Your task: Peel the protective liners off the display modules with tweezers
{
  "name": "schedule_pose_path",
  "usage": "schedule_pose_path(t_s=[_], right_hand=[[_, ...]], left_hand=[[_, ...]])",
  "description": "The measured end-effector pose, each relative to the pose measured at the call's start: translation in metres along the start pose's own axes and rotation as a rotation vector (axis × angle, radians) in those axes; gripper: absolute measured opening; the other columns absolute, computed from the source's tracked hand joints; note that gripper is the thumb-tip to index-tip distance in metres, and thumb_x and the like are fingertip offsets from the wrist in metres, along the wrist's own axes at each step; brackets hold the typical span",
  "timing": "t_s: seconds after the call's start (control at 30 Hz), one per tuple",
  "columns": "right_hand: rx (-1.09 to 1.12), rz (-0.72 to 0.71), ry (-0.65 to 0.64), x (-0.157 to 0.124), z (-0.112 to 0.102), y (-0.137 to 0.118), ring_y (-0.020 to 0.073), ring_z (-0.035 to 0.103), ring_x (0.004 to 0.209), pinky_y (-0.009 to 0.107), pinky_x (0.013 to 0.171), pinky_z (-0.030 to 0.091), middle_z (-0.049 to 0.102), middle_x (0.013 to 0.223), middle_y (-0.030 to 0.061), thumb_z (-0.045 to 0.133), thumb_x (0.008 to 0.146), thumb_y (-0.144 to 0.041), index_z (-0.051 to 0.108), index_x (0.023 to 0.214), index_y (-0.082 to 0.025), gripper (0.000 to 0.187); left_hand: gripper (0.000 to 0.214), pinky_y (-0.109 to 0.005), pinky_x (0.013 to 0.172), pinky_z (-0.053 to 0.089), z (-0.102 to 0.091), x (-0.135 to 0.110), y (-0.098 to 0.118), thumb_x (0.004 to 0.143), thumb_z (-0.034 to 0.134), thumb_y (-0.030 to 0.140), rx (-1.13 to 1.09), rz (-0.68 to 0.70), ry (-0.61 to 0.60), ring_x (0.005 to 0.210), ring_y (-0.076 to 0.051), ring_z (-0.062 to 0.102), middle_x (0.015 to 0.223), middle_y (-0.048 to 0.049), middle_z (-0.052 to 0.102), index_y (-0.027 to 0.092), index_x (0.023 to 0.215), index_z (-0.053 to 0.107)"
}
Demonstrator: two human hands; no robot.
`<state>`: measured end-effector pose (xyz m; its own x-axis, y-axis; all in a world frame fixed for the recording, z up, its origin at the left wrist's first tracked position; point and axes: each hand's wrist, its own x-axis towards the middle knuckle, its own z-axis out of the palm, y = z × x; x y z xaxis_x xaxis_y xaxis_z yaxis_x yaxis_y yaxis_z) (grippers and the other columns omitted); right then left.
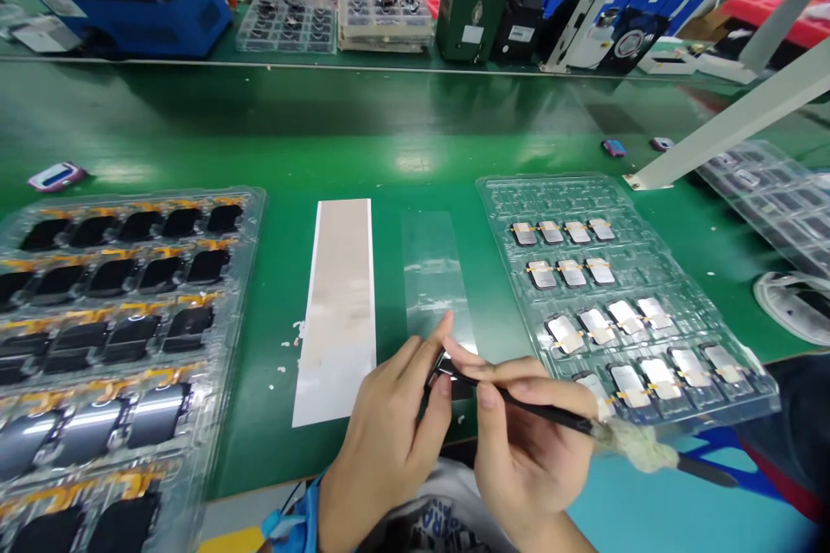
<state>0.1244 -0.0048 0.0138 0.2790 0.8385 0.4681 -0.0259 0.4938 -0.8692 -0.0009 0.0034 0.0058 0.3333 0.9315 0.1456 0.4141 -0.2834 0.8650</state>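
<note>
— At the near edge of the green workbench, what did the hands have?
— The left hand, with a blue cuff at its wrist, held a small dark part in a narrow pinch between thumb and forefinger. It was too small to tell exactly what it was. The right hand was closed around a slim black tool with a pale fibrous wad around its shaft, and the tool's tip met the part.
— What lay just beside them?
— To the right was a clear plastic tray with rows of silver-faced parts and yellow tabs. Left of the hands lay a clear film strip, then a white-edged backing strip, then a second tray of black parts with orange flex strips.
— And farther off?
— A white post slanted down to the bench on the right. Along the far edge stood stacked trays, a green box and a blue crate
</note>
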Motion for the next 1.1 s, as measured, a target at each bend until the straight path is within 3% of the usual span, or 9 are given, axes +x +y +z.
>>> schedule_pose_path(t_s=[0.33, 0.63, 1.1], right_hand=[[-0.098, -0.024, 0.003, -0.0003, -0.0006, 0.0035, 0.0193, 0.075, 0.092, 0.04, 0.078, 0.07, 0.066, 0.089, 0.0024, 0.055, 0.097, -0.006, 0.051, 0.105, -0.026, 0.022], [-0.048, -0.052, 0.009, -0.0013, -0.002, 0.0047, 0.0205, 0.075, 0.095, 0.043, 0.08, 0.07, 0.068, 0.093, 0.0038, 0.055, 0.096, -0.002, 0.052, 0.107, -0.025, 0.025], [-0.13, -0.076, -0.059, 0.0022, -0.0021, 0.0023, 0.0207, 0.076, 0.092, 0.041, 0.077, 0.07, 0.066, 0.087, 0.0024, 0.055, 0.096, -0.004, 0.053, 0.104, -0.026, 0.023]], left_hand=[[0.055, -0.034, 0.09, 0.055, -0.0001, -0.0005, -0.0016, 0.105, 0.035, 0.022, -0.014, -0.001, -0.019, 0.099, -0.021, 0.064, 0.115, -0.0084, 0.064, 0.027, 0.159, 0.027], [0.055, -0.036, 0.092, 0.056, 0.0, -0.0001, -0.0028, 0.104, 0.033, 0.018, 0.008, -0.001, -0.004, 0.1, -0.021, 0.065, 0.117, -0.0085, 0.065, 0.028, 0.158, 0.03], [0.054, -0.036, 0.083, 0.057, -0.0011, 0.0005, -0.0006, 0.104, 0.033, 0.022, -0.027, 0.015, -0.006, 0.093, -0.023, 0.065, 0.103, -0.0089, 0.065, 0.023, 0.158, 0.031]])
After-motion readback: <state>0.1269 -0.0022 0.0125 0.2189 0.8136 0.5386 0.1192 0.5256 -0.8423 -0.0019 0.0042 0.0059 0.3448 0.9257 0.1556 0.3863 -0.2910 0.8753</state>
